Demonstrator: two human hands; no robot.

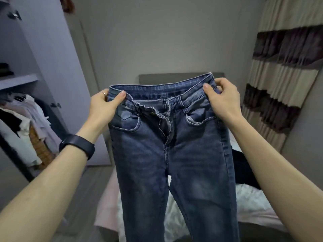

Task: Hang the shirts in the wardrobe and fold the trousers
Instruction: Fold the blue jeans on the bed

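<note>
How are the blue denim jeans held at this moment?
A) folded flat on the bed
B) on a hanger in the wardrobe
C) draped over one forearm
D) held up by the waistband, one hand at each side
D: the left hand and right hand each pinch one end of the waistband of the blue denim jeans, legs hanging free.

a bed (104, 206) with a pink sheet, grey headboard (174, 75) at the far end, white crumpled blanket (250, 203) lying on the bed, dark piece of clothing (243, 170) on it at the right, wardrobe shelf (19, 82) at the left, dark thing (6, 69) on top
</note>
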